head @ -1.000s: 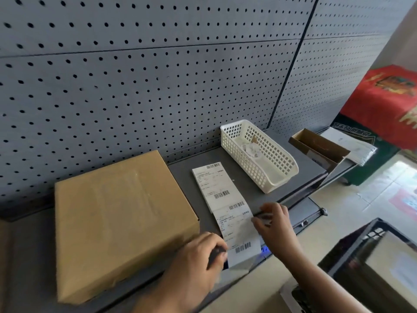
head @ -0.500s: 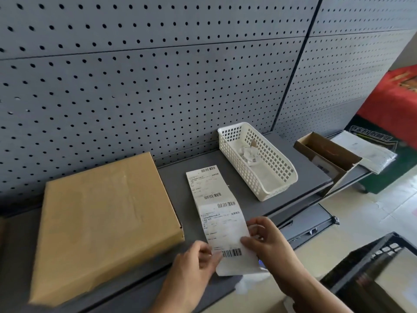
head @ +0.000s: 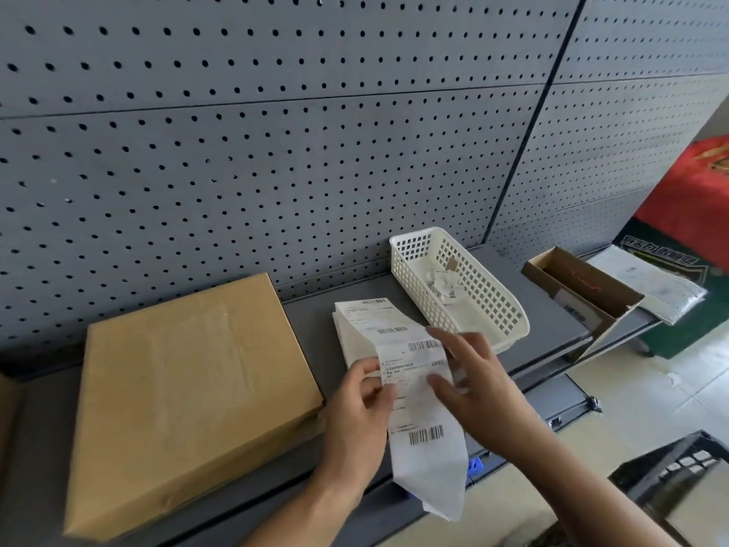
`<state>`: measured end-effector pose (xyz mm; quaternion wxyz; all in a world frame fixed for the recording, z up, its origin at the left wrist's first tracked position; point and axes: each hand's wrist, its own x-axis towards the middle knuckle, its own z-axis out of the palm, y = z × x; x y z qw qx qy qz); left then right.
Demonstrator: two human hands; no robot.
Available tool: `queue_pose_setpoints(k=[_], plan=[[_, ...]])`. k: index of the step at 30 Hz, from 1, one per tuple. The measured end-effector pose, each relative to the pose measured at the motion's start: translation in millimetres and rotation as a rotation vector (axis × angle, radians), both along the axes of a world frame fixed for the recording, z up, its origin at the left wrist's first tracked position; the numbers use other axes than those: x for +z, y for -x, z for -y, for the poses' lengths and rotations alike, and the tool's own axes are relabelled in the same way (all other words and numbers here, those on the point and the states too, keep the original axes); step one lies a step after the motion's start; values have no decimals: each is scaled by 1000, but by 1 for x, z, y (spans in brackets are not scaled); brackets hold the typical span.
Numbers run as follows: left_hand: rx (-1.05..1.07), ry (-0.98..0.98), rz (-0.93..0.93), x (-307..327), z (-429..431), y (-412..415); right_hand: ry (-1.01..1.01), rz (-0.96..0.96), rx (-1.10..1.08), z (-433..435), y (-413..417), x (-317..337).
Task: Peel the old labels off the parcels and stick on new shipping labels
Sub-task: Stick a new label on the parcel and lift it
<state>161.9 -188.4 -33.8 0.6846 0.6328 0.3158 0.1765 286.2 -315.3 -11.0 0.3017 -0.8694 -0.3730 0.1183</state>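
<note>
Left hand [head: 355,420] pinches left edge of label strip [head: 424,459], fingers curled. Right hand [head: 479,388]: fingers straight and spread, thumb on strip's right edge. Both hands higher up strip than half a second ago; tail hangs past shelf [head: 311,333]. Brown parcel [head: 185,388] lies on shelf, left of strip. White basket [head: 509,321] behind holds paper scraps [head: 442,284].

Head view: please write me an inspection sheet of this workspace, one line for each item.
Surface: grey shelf, with a parcel lying flat at its left.
Job's things: label strip held above the shelf; more labels lie behind it.
Clutter: basket holding paper scraps; open carton; mailer beyond it.
Hands: left hand pinches the strip's left edge; right hand is at its right edge, fingers spread.
Cables: nothing seen.
Surroundings: pegboard behind; black crate and red cloth at right.
</note>
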Motion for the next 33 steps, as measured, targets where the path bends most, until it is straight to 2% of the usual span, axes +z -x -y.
queue_pose_setpoints(k=[2, 5, 9, 13, 20, 29, 33], plan=[[-12, 14, 3, 2, 1, -3, 4, 183, 76, -12, -7, 6], [-27, 11, -10, 5, -2, -7, 13, 319, 174, -29, -19, 16], [-32, 30, 14, 20, -7, -10, -37, 330, 257, -42, -31, 22], [-35, 173, 87, 39, -13, -13, -146, 386, 260, -50, -33, 22], [66, 348, 56, 58, -33, -25, -272, 522, 267, -52, -36, 20], [92, 581, 96, 63, -50, -32, -331, 659, 245, -53, -36, 14], [69, 592, 73, 64, -52, -32, -361, 664, 230, -53, -31, 16]])
